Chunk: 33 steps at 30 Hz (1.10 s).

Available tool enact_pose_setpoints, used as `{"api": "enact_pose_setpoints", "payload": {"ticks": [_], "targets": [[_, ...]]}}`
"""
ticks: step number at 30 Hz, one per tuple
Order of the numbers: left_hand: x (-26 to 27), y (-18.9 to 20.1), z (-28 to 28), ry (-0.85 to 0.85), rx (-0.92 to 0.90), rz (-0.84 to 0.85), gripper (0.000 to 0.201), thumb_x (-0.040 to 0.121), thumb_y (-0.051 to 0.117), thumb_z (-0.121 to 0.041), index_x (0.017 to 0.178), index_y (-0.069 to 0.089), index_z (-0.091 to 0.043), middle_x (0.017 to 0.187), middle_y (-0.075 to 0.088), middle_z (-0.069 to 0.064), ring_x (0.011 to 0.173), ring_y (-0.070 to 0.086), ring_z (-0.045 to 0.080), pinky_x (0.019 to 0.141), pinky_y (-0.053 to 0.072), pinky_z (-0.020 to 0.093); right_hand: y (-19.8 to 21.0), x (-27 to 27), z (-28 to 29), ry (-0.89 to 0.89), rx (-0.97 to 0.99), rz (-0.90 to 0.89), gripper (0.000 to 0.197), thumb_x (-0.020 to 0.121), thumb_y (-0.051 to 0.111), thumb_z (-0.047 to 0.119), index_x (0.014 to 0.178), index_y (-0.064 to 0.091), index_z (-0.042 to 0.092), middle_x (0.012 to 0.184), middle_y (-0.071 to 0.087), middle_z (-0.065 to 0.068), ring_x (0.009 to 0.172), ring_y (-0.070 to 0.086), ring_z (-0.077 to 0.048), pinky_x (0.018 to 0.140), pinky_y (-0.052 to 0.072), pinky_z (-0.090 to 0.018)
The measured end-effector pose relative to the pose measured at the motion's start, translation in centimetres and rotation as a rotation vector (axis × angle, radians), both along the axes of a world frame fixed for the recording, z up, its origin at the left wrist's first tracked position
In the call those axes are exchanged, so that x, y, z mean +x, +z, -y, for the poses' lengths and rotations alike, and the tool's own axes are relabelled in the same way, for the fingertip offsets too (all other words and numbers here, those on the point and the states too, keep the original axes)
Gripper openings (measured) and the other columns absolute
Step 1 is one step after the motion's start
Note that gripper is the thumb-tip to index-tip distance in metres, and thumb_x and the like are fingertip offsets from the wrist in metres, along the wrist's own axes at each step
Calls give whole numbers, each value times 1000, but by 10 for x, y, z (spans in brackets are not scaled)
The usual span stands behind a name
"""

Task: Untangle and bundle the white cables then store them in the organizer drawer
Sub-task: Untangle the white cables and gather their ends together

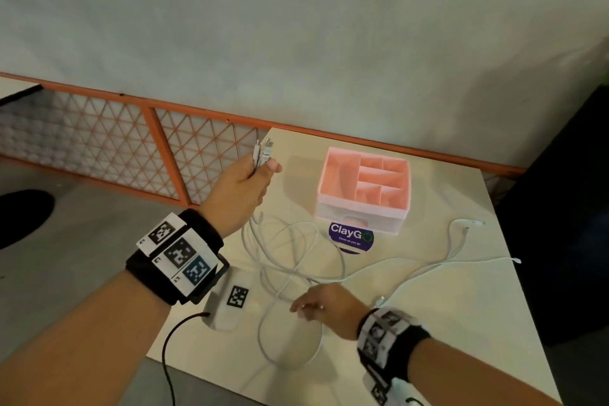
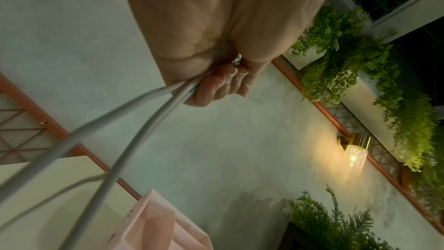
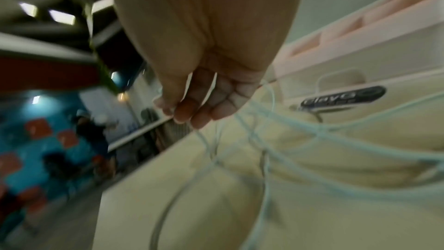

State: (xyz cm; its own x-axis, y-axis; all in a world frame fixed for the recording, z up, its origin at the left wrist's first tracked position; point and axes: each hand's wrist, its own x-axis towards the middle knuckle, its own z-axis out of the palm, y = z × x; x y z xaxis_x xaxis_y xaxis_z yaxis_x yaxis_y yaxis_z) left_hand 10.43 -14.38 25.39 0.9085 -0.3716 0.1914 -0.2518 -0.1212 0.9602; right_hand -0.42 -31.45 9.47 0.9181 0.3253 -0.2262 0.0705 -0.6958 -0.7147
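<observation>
My left hand (image 1: 260,175) is raised over the table's far left corner and grips the plug ends (image 1: 263,151) of the white cables; in the left wrist view its curled fingers (image 2: 216,85) close round two strands (image 2: 144,130). The cables (image 1: 296,250) hang from it into a tangle on the table (image 1: 428,323), and thinner strands (image 1: 454,250) run off to the right. My right hand (image 1: 304,306) hovers low over the tangle with loosely curled fingers (image 3: 187,113). A strand leaves its fingertips, but blur hides any pinch. The pink organizer (image 1: 359,212) stands behind, drawer closed.
A purple ClayGo sticker (image 1: 351,236) lies before the organizer. A white box (image 1: 227,306) with a black cord sits at the table's left edge. An orange lattice fence (image 1: 131,142) runs behind the table. A dark object (image 1: 560,208) stands at the right.
</observation>
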Motion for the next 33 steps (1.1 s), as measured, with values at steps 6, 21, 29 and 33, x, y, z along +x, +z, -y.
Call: {"api": "enact_pose_setpoints", "payload": {"ticks": [6, 21, 29, 33], "targets": [[9, 0, 8, -18, 51, 48, 26, 96, 46, -30, 84, 63, -15, 59, 43, -6, 52, 39, 5, 55, 35, 22, 93, 2, 54, -247, 296, 126, 17, 95, 48, 16, 87, 61, 24, 88, 62, -1, 80, 60, -13, 67, 50, -25], [28, 41, 16, 117, -27, 256, 25, 97, 42, -35, 82, 54, -20, 63, 40, -1, 54, 39, 8, 54, 35, 19, 156, -11, 171, -287, -824, 11, 29, 92, 45, 44, 95, 66, 24, 83, 58, 6, 84, 59, -19, 76, 46, -30], [24, 47, 13, 126, -52, 271, 25, 98, 41, -27, 93, 53, -6, 65, 45, -9, 54, 51, -5, 58, 41, 10, 101, -42, 217, -430, -1165, -324, 33, 90, 49, 36, 113, 60, 15, 109, 65, -2, 101, 62, -20, 88, 51, -32], [18, 53, 14, 144, -66, 255, 21, 99, 40, -22, 93, 50, -5, 53, 53, -14, 47, 51, -6, 52, 39, 7, 102, -50, 229, -485, -1282, -358, 30, 87, 55, 30, 113, 61, 16, 112, 65, 0, 104, 62, -20, 79, 49, -31]]}}
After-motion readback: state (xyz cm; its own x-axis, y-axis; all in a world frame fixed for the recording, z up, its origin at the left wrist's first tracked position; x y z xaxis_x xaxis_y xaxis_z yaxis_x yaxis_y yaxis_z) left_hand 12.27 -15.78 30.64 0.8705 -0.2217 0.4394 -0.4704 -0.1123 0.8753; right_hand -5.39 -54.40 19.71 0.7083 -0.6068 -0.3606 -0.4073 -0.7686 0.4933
